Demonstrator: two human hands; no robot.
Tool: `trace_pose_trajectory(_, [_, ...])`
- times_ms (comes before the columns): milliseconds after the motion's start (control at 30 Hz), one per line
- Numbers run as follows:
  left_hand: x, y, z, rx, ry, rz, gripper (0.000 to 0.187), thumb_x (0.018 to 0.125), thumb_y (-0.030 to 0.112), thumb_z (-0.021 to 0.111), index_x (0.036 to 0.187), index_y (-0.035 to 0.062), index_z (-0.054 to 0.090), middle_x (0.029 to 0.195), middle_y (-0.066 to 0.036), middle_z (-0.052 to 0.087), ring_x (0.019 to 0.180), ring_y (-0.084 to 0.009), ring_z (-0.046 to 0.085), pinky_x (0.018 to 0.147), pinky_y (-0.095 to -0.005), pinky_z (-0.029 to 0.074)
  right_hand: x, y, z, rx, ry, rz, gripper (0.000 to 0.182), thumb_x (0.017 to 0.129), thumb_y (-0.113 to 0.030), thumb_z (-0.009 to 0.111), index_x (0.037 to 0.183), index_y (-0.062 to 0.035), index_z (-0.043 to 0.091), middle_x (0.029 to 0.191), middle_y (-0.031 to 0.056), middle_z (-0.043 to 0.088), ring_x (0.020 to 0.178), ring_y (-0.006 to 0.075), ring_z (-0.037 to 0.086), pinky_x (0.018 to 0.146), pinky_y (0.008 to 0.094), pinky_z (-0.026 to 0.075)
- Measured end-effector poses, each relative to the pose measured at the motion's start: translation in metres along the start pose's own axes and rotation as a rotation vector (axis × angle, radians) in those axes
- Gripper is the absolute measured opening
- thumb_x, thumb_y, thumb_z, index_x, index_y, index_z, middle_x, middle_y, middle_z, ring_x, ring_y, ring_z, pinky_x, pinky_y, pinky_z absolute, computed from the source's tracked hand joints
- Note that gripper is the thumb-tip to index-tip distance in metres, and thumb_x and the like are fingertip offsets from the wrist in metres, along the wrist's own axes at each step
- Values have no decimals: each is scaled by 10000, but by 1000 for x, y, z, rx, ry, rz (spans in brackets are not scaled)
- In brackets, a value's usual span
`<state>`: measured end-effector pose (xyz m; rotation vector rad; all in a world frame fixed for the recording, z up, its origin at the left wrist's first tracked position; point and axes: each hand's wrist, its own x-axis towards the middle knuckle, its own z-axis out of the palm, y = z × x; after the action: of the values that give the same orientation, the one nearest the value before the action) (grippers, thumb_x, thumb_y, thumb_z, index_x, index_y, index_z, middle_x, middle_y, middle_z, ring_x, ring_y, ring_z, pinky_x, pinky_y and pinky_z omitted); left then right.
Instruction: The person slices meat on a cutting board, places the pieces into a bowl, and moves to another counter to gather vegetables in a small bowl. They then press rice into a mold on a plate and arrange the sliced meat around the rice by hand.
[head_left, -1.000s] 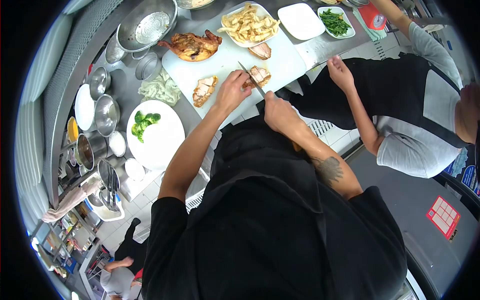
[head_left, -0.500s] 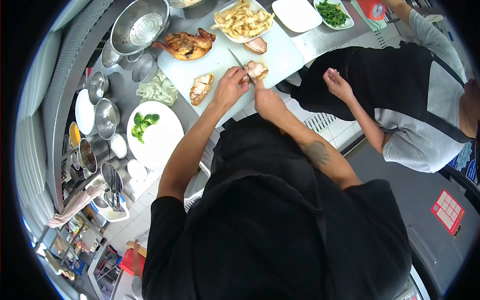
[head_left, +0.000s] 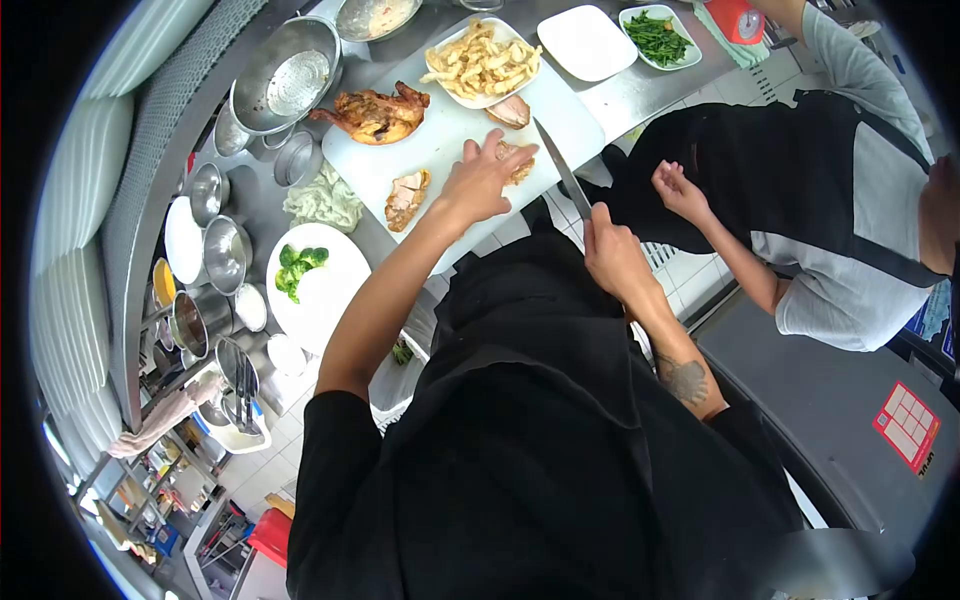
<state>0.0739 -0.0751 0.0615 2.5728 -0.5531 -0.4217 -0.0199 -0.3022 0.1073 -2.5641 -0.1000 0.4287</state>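
My left hand (head_left: 482,182) reaches over the white cutting board (head_left: 455,140) with its fingers spread, the fingertips at a cut piece of roast chicken (head_left: 520,172) and partly covering it. My right hand (head_left: 614,250) is closed round the handle of a kitchen knife (head_left: 565,168). The blade points up and to the left, along the board's right edge, apart from the chicken piece. A second chicken piece (head_left: 407,200) lies on the board left of my left hand. Behind it is a larger browned portion of roast chicken (head_left: 380,113). Another slice (head_left: 511,111) touches the bowl of fries (head_left: 483,68).
A plate with broccoli (head_left: 330,285) stands left of my left forearm, near a crumpled cloth (head_left: 325,200). Metal bowls (head_left: 287,75) line the left side. A square white plate (head_left: 587,45) and a dish of greens (head_left: 658,38) are at the back. A co-worker (head_left: 760,200) stands close on the right.
My right hand has drawn the knife away from the chicken piece, to the right and toward me. My left hand has moved right onto that piece, its fingers now spread.
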Motion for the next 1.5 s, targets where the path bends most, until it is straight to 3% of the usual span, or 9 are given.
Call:
trace_pose_trajectory(100, [13, 3, 6, 215, -209, 18, 784, 789, 37, 670, 1436, 420, 450, 1503, -181, 335, 1240, -463, 445, 924, -522, 545, -3, 10, 2, 6, 15, 29, 169, 993, -155, 481, 1011, -2, 413, 714, 354, 616, 710, 553, 615, 624, 646, 479])
trace_pose_trajectory(167, [20, -1, 17, 273, -198, 98, 932, 652, -103, 679, 1430, 367, 474, 1483, -178, 351, 1180, -494, 477, 854, -484, 583, -5, 10, 2, -2, 11, 55, 175, 993, -162, 485, 1006, -2, 418, 720, 357, 616, 719, 554, 616, 639, 641, 481])
trace_pose_trajectory(300, [24, -3, 12, 174, -190, 125, 588, 841, -55, 553, 1325, 277, 589, 1337, -152, 466, 1201, -483, 465, 855, -508, 577, -6, 14, 4, 9, 50, 23, 177, 994, -167, 487, 993, -1, 427, 722, 357, 616, 723, 553, 616, 653, 632, 484])
trace_pose_trajectory(400, [21, -8, 10, 163, -184, 154, 537, 836, -63, 548, 1288, 221, 610, 1285, -155, 491, 1173, -481, 475, 867, -489, 572, -4, 15, 5, 16, 43, 33, 180, 996, -170, 485, 982, 3, 434, 714, 353, 615, 719, 553, 614, 658, 622, 487])
trace_pose_trajectory(900, [-11, -20, -33, 121, -93, 14, 715, 702, 16, 639, 1370, 259, 563, 1402, -135, 462, 1156, -419, 496, 924, -449, 526, -3, 40, -7, -17, 19, 66, 190, 992, -194, 490, 1011, -13, 436, 758, 338, 635, 755, 552, 619, 716, 632, 489])
trace_pose_trajectory(1033, [-4, -23, -45, 162, 11, 19, 665, 731, 70, 652, 1379, 163, 537, 1318, -139, 536, 1164, -347, 546, 904, -460, 530, -1, 51, -8, 24, -7, 97, 197, 997, -208, 490, 1018, -20, 436, 762, 341, 637, 755, 554, 619, 713, 633, 489])
trace_pose_trajectory(1300, [73, -10, -12, 780, 304, 462, 393, 833, 125, 615, 1225, 106, 612, 1137, -75, 630, 1152, -209, 548, 932, -395, 442, 11, 52, -7, 2, -8, 39, 199, 996, -205, 492, 1020, -18, 430, 729, 331, 634, 737, 545, 623, 697, 623, 494])
trace_pose_trajectory(1367, [89, -13, -9, 1055, 151, 452, 317, 830, 164, 624, 1144, 117, 622, 1071, -41, 637, 1132, -180, 535, 906, -345, 407, 14, 52, -5, 1, 5, 10, 191, 993, -193, 500, 1005, -14, 435, 712, 324, 631, 733, 546, 621, 703, 621, 486])
trace_pose_trajectory(1500, [94, -13, -17, 932, 61, 485, 246, 841, 183, 626, 1080, 125, 621, 1035, -27, 635, 1123, -178, 539, 911, -347, 405, 10, 57, -3, -103, 147, -108, 176, 984, -168, 521, 967, -7, 454, 658, 315, 610, 728, 559, 607, 763, 608, 458])
